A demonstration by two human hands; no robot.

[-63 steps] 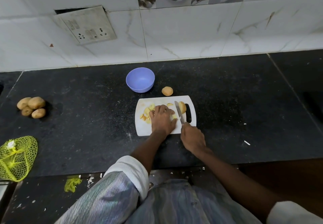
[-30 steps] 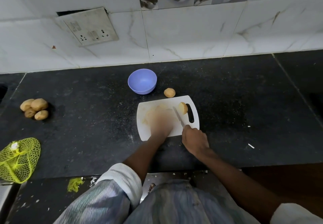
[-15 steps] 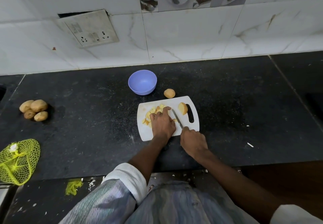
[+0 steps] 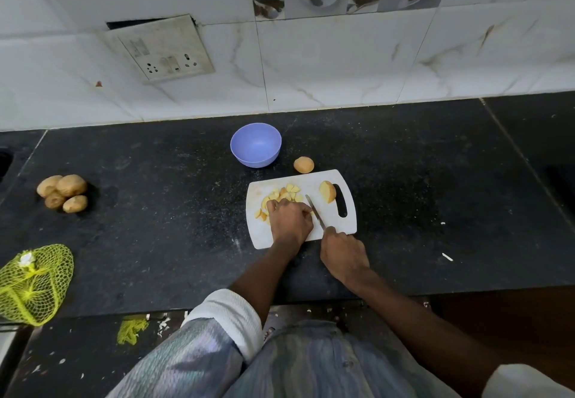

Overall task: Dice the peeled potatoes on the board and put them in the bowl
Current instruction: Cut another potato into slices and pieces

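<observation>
A white cutting board (image 4: 345,229) lies on the black counter. Several diced potato pieces (image 4: 284,194) are heaped on its left half, and a potato half (image 4: 327,191) sits near the handle slot. My left hand (image 4: 291,220) curls over a potato piece that it hides. My right hand (image 4: 343,253) grips a knife (image 4: 315,211) whose blade lies just right of my left fingers. A peeled whole potato (image 4: 303,164) rests on the counter behind the board. The purple bowl (image 4: 255,145) stands behind the board's left corner, with nothing visible inside.
Several unpeeled potatoes (image 4: 63,192) lie at the counter's left. A yellow net bag (image 4: 31,284) sits at the near left edge. A switch plate (image 4: 161,51) hangs on the tiled wall. Small white scraps (image 4: 447,256) dot the counter on the right.
My left hand swept blurred across the board a second ago, then settled on the pieces again. The knife stays beside it, and the diced pile now shows spread behind my fingers.
</observation>
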